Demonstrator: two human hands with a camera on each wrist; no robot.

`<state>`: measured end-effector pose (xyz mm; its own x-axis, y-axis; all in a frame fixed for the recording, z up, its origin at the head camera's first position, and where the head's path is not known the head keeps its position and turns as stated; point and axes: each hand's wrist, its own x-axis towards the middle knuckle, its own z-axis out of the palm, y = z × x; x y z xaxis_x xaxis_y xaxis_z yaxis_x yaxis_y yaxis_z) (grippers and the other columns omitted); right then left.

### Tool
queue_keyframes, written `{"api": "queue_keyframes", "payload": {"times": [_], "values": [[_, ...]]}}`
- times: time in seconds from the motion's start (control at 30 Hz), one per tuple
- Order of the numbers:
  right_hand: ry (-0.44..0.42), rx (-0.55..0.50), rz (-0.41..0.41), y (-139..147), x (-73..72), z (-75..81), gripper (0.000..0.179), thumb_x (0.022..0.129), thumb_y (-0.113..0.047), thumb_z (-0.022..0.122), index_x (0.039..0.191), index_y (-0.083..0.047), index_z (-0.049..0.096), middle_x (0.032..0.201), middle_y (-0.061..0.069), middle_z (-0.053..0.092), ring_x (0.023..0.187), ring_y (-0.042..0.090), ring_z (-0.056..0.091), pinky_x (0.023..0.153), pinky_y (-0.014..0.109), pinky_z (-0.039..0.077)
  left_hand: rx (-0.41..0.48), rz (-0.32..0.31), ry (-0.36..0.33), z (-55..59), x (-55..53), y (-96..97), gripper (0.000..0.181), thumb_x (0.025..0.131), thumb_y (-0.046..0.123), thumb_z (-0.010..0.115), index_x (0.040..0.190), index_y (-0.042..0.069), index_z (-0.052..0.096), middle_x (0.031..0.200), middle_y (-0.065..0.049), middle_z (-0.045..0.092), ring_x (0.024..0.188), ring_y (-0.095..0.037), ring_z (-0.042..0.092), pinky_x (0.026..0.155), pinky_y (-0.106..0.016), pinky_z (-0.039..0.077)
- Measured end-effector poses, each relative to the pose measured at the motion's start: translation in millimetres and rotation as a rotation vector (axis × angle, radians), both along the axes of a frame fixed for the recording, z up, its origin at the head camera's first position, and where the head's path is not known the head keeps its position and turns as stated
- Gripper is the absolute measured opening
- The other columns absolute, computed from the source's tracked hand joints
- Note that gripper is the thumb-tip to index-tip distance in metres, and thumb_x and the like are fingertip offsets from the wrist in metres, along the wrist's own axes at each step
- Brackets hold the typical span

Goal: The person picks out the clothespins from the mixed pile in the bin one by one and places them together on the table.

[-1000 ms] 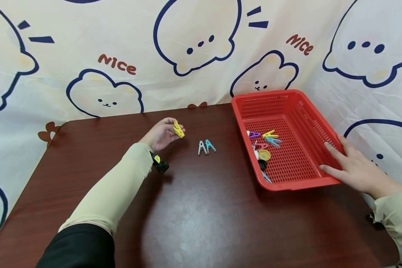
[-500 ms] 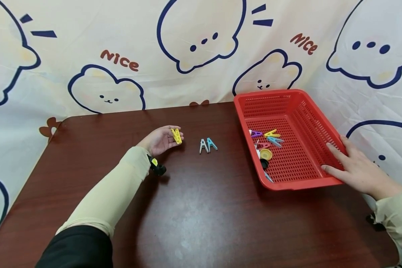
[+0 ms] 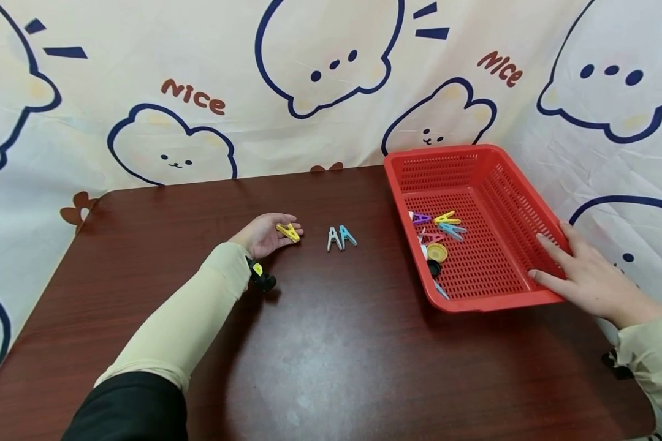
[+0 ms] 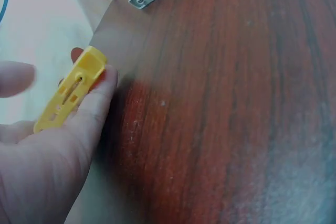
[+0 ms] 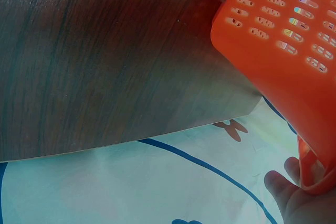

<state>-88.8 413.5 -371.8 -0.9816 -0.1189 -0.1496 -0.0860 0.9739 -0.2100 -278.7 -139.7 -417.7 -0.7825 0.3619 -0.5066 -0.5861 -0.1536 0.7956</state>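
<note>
My left hand (image 3: 265, 236) is held over the table with the palm turned up, and a yellow clothespin (image 3: 288, 232) lies across its fingers. In the left wrist view, that clothespin (image 4: 71, 90) rests along a fairly straight finger, with a blurred digit standing apart from it. A grey clothespin (image 3: 334, 238) and a blue clothespin (image 3: 347, 235) stand side by side to the right of this hand. At the right, my right hand (image 3: 590, 275) grips the near right corner of a red basket (image 3: 502, 304). Some of its fingers reach inside the rim, others stay outside.
Inside the basket, along its left side, lie a purple clothespin (image 3: 421, 218), another yellow one (image 3: 447, 218), blue ones (image 3: 450, 230), a pink one (image 3: 433, 237), a yellow round cap (image 3: 437, 252) and a black cap (image 3: 433, 267). A printed cloth (image 3: 309, 147) hangs behind the brown table (image 3: 320, 343).
The yellow clothespin has turned in my left hand, from steeply slanted to lying flatter. That hand has opened somewhat and turned palm up. My right hand stays on the basket.
</note>
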Motion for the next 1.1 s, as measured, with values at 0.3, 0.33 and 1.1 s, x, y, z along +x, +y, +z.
{"api": "queue_keyframes", "payload": {"times": [0.3,0.33,1.1], "values": [[-0.005,0.010,-0.027,-3.2,-0.1,1.1,0.090,0.100,-0.047,0.060,0.163,-0.002,0.014,0.164,0.034,-0.006,0.133,0.065,0.021,0.091,0.083,0.036,-0.101,-0.038,0.089,0.5,-0.3,0.8,0.028,0.100,-0.016,0.040,0.126,-0.003,0.040,0.124,-0.020,0.044,0.114,-0.031,0.059,0.112,-0.044,0.040],[-0.004,0.009,-0.024,-3.1,-0.2,1.0,0.090,0.100,-0.047,0.060,0.163,-0.002,0.015,0.164,0.034,-0.006,0.133,0.065,0.021,0.091,0.083,0.036,-0.117,-0.038,0.106,0.1,-0.3,0.9,0.025,0.100,-0.017,0.041,0.120,-0.002,0.040,0.124,-0.021,0.042,0.114,-0.031,0.058,0.111,-0.043,0.041],[-0.022,-0.001,-0.038,-1.3,-1.8,-0.1,0.089,0.099,-0.048,0.061,0.161,0.002,0.020,0.164,0.033,-0.008,0.133,0.066,0.020,0.090,0.083,0.037,-0.539,-0.255,0.199,16.0,7.4,9.7,0.039,0.107,0.017,0.049,0.134,-0.012,0.046,0.118,-0.022,0.056,0.106,-0.029,0.061,0.103,-0.046,0.050]]}}
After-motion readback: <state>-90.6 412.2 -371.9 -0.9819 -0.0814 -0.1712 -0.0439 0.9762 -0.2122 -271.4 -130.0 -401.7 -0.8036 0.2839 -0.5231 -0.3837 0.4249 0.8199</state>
